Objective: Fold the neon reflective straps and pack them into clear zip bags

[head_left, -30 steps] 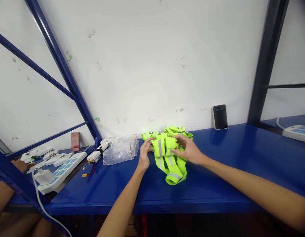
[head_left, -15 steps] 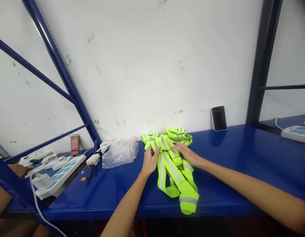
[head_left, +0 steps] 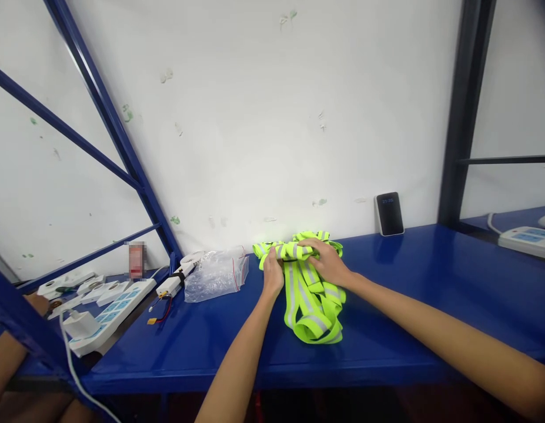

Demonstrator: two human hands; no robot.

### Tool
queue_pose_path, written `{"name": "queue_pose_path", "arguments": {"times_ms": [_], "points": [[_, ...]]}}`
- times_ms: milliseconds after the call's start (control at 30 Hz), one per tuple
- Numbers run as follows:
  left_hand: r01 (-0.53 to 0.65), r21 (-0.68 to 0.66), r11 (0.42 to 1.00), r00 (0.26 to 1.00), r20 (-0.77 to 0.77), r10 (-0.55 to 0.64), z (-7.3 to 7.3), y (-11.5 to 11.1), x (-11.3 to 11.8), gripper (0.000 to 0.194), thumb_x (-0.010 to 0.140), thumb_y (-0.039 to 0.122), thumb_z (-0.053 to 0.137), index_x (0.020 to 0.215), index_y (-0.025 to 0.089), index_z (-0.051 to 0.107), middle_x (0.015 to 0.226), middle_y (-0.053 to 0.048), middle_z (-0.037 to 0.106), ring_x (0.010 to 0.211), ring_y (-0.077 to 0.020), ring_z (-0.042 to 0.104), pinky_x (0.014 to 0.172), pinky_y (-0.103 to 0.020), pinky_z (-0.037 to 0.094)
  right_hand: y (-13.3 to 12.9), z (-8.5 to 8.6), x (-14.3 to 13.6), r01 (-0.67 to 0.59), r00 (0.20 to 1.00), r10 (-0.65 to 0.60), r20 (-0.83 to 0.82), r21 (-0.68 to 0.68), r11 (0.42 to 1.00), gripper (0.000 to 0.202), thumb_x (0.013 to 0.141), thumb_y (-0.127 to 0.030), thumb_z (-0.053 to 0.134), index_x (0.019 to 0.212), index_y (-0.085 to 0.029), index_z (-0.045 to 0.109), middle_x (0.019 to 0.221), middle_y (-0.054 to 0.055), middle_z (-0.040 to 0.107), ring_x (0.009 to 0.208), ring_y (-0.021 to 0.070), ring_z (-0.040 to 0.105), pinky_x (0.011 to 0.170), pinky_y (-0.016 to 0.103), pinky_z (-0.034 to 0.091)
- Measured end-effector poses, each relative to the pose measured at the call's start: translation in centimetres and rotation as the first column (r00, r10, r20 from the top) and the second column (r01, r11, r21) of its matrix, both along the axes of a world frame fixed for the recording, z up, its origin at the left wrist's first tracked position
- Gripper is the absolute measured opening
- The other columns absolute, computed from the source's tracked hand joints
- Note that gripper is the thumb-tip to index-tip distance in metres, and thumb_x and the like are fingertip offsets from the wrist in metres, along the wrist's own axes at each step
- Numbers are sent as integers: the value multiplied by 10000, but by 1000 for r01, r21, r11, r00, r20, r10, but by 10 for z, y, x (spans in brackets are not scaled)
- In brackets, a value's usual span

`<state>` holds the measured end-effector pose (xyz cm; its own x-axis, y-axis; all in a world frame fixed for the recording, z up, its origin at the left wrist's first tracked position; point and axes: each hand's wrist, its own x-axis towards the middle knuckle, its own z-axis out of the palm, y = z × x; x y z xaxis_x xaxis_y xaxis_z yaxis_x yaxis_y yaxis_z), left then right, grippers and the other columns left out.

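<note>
Fluorescent yellow-green straps with silver reflective stripes, a reflective vest (head_left: 305, 288) by the look of them, lie bunched on the blue table, loops hanging toward its front edge. My left hand (head_left: 273, 271) grips the left end of a folded upper section, thumb on the near side. At the other end of that fold, my right hand (head_left: 327, 259) is closed over the straps from above. Some of its fingertips are hidden by the fabric. More of the same strapping lies behind both hands, near the wall.
Clear zip bags (head_left: 217, 276) lie left of the straps, beside a white device (head_left: 170, 284) with red and yellow-tipped wires. Power strips (head_left: 116, 314) sit farther left behind the blue frame, near another person's arm (head_left: 7, 358). A small clock display (head_left: 389, 214) leans against the wall at right.
The low-hanging strap end has been drawn up from the table's front edge, and the lower loops are gathered closer. My right hand has moved from lying alongside to gripping the fold.
</note>
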<state>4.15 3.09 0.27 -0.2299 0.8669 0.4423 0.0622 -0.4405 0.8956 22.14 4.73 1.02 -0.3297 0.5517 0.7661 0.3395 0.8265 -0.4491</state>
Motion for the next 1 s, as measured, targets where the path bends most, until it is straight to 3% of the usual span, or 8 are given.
{"name": "queue_pose_path", "arguments": {"times_ms": [67, 133, 300, 400, 533, 633, 833, 1000], "points": [[-7, 27, 1000, 1000, 11, 7, 0, 1, 0, 541, 909, 572, 339, 1141, 179, 628, 1143, -99, 651, 1096, -259, 572, 905, -369, 441, 6, 3, -6, 34, 991, -59, -120, -195, 980, 175, 846, -282, 544, 966, -185, 627, 890, 66, 649, 827, 236, 613, 747, 375, 487], [0, 75, 997, 999, -33, 2, -2, -1, -1, 483, 875, 530, 470, 1198, 193, 596, 1249, -101, 603, 1177, -268, 532, 960, -373, 415, 10, 5, -13, 28, 967, -120, -224, -376, 926, 262, 842, -432, 567, 804, -173, 586, 662, 12, 571, 601, 178, 541, 590, 309, 446], [34, 110, 993, 994, -110, -22, -11, -11, 0, 557, 805, 422, 643, 1298, 203, 502, 1348, -108, 528, 1290, -278, 445, 1083, -383, 314, 3, 6, -27, -92, 923, -134, -361, -546, 832, 402, 826, -580, 538, 724, -193, 563, 624, 0, 539, 607, 178, 534, 595, 300, 436], [33, 54, 998, 993, -115, -27, -14, -17, 6, 616, 826, 434, 621, 1365, 214, 420, 1425, -95, 452, 1412, -261, 262, 1160, -365, 174, -6, 4, -28, -203, 892, -78, -445, -550, 810, 379, 832, -573, 540, 918, -222, 651, 918, 63, 670, 963, 262, 603, 834, 354, 472], [49, 10, 999, 991, -128, -48, -12, -22, 12, 663, 843, 449, 597, 1406, 200, 352, 1441, -101, 426, 1435, -250, 200, 1172, -359, 130, -12, 4, -23, -290, 884, -15, -468, -571, 768, 439, 844, -521, 547, 1200, -269, 601, 1295, 51, 580, 1341, 272, 378, 1091, 384, 320], [81, 80, 994, 982, -177, -65, -8, -26, 12, 618, 867, 430, 567, 1405, 217, 351, 1402, -90, 468, 1381, -250, 319, 1152, -376, 198, -14, 5, -18, -291, 917, 48, -396, -582, 759, 449, 849, -424, 536, 1263, -252, 559, 1345, 49, 546, 1354, 281, 358, 1107, 420, 299], [150, 123, 981, 977, -168, -128, -4, -30, 10, 661, 805, 364, 657, 1385, 234, 369, 1355, -89, 506, 1279, -260, 447, 1099, -395, 302, -11, 2, -15, -133, 966, 2, -259, -489, 862, 438, 832, -419, 563, 1218, -214, 564, 1267, 100, 589, 1233, 313, 481, 1049, 482, 359], [144, 106, 984, 989, -27, -142, -3, -22, 13, 632, 770, 318, 689, 1337, 241, 422, 1348, -68, 516, 1308, -254, 423, 1117, -381, 286, -12, 3, -13, -290, 938, 192, -288, -351, 891, 477, 883, -381, 507, 1337, -240, 472, 1230, 74, 608, 1100, 252, 576, 970, 431, 439]]}}
